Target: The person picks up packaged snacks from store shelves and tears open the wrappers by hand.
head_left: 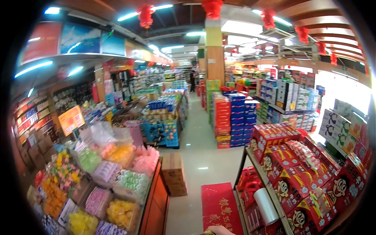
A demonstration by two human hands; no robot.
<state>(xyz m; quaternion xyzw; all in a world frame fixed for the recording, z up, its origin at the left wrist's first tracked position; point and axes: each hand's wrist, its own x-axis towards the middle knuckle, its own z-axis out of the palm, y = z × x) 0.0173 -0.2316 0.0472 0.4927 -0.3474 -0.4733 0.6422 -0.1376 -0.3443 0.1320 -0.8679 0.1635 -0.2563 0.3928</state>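
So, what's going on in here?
Someone is in a shop aisle, with one hand just showing at the bottom edge, too cut off to tell which, or what it holds. It shows near a red mat on the floor. Colourful goods are on the left; red boxes are stacked on the right, with a pale roll below them.

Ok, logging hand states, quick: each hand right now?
Left hand: not in view.
Right hand, probably: cut off at the bottom edge; open, closed or holding something, cannot be told.
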